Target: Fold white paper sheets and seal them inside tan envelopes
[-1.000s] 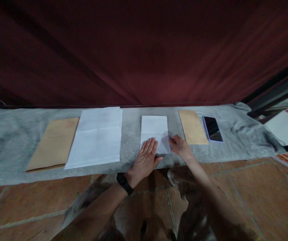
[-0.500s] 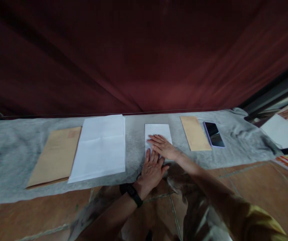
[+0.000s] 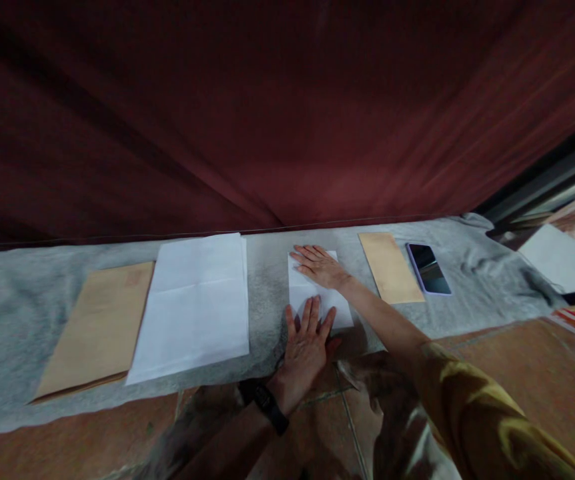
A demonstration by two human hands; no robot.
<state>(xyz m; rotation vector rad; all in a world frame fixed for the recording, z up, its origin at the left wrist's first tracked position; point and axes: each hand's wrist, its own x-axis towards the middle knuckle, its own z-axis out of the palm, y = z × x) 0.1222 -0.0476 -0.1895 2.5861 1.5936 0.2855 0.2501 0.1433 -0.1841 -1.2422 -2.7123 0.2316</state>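
A small folded white paper [image 3: 312, 297] lies on a grey cloth [image 3: 7, 300] in the middle of the view. My left hand [image 3: 307, 343] lies flat and open on the paper's near edge, fingers spread, with a black band on the wrist. My right hand [image 3: 319, 265] lies flat and open across the paper's far end, fingers pointing left. Neither hand holds anything.
A large white sheet [image 3: 195, 300] and a large brown envelope [image 3: 95, 327] lie to the left. A narrow brown envelope [image 3: 390, 267] and a dark phone [image 3: 428, 268] lie to the right. A dark red curtain [image 3: 267, 113] hangs behind. Tiled floor [image 3: 492, 360] runs in front.
My right hand left the paper's right edge and slid flat up to its far end. My left hand drew back to the near edge.
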